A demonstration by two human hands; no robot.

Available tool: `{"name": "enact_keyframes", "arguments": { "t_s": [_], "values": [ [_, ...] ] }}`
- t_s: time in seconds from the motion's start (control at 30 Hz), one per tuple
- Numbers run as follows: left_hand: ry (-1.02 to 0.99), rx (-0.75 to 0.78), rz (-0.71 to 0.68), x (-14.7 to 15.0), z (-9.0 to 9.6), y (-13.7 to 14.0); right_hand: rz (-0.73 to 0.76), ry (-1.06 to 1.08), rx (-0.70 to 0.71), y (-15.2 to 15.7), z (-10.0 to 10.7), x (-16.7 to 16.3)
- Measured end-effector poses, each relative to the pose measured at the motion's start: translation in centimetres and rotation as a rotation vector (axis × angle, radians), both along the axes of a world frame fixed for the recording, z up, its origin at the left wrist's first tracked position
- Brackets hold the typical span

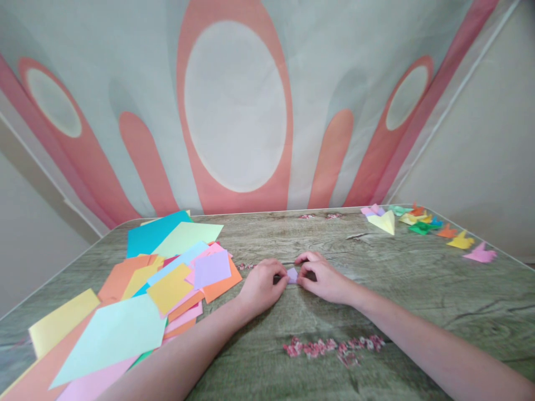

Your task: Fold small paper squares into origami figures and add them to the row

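A small piece of folded lilac paper lies at the middle of the table, between my two hands. My left hand pinches its left side, thumb and fingers closed on the edge. On the right side, my right hand grips the paper between thumb and forefinger, its other fingers curled. The fingertips cover part of the paper, so its exact folds are hard to make out.
Many coloured paper sheets lie in a loose pile on the left, a lilac square among them. Several folded paper figures and a pale yellow folded piece stand at the back right. The wood-patterned tabletop has pink flower prints.
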State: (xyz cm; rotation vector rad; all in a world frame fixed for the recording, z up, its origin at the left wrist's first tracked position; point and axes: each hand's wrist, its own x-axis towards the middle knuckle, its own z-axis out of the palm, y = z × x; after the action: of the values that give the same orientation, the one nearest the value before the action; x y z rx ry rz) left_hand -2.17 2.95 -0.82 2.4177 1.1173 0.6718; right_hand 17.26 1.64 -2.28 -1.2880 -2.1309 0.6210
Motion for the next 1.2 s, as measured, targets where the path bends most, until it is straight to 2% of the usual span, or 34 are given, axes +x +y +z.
{"name": "enact_keyframes", "arguments": {
  "t_s": [0.83, 1.2],
  "values": [
    [0.003, 0.025, 0.008, 0.16, -0.28, -0.14, -0.062, -0.078, 0.053, -0.17, -0.31, -0.54],
    [0.002, 0.02, 0.006, 0.24, -0.29, -0.1, -0.105, -0.07, 0.021, -0.07, -0.3, -0.87]
  ]
}}
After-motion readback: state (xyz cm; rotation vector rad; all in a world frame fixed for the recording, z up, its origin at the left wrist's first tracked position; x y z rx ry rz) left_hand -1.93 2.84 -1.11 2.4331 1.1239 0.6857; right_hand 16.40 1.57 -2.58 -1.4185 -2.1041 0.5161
